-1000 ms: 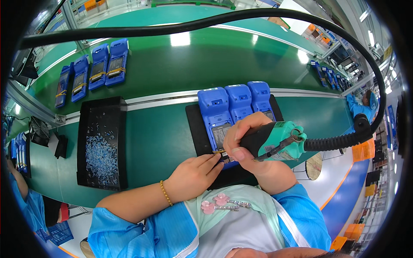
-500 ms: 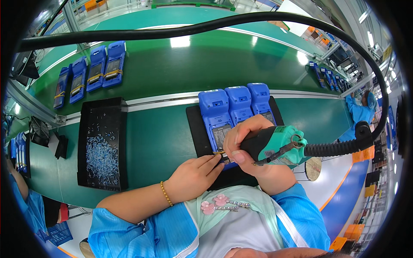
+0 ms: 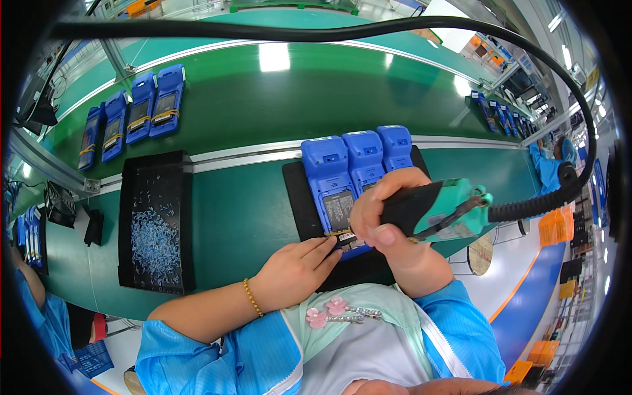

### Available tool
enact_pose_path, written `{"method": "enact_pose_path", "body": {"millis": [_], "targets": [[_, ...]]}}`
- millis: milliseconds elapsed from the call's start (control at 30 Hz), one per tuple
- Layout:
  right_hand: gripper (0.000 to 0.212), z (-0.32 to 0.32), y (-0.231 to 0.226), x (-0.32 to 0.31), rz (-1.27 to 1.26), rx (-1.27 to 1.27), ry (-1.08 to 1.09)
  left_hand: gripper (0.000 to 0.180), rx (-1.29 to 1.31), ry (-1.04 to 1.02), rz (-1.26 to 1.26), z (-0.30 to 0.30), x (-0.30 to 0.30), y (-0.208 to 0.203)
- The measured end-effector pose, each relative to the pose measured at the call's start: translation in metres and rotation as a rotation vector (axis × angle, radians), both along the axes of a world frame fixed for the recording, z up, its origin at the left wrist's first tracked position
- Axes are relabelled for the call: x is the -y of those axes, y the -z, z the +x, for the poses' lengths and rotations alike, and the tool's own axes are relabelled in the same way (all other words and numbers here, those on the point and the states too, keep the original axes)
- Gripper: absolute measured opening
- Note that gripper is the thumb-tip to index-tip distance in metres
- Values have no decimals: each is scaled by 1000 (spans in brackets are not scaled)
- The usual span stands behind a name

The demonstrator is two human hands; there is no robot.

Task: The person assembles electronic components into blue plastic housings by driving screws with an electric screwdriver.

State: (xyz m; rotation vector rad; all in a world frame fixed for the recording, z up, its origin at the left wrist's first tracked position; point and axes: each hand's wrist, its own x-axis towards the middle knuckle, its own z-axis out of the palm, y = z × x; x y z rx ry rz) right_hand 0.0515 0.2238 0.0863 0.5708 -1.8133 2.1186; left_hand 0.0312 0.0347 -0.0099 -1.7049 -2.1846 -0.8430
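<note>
My right hand (image 3: 387,209) is wrapped round a green and black electric screwdriver (image 3: 442,209), which lies nearly level above the blue devices. The screwdriver's tip is hidden behind the hand. The nearest blue handheld device (image 3: 327,170) lies back side up, with a dark labelled battery and a yellow band at its lower end. My left hand (image 3: 295,271) rests with fingers stretched out against that lower end. A second blue device (image 3: 363,151) and a third (image 3: 396,146) lie beside it to the right, partly covered by my right hand. All three are on a black mat (image 3: 298,209).
A black tray (image 3: 185,217) of small blue-and-silver screws stands at left. Several banded blue devices (image 3: 164,102) lie on the green belt (image 3: 263,99) beyond a metal rail. A thick black cable (image 3: 368,27) arches overhead to the screwdriver. Other people sit at both sides.
My right hand has shifted a little to the right with the screwdriver, showing more of the device's battery. Its cable swung up. The devices on the belt at far left slid slightly left.
</note>
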Motion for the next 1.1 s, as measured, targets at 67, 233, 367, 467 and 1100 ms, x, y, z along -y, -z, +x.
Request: {"method": "enact_pose_path", "body": {"millis": [67,233,367,467,1100], "targets": [[43,0,-1,-7,-33,-38,-28,29,-2,5,-10,0,0,-3],[49,4,-10,-12,-88,-94,119,31,10,20,-10,-2,-2,-3],[44,7,-6,-31,126,-80,223,36,38,8,-32,-2,-2,-13],[39,8,5,-39,-29,-46,189,41,55,57,-75,-3,-7,-15],[40,2,16,-46,-78,-60,130,50,131,86,-161,-5,-15,-16]]}}
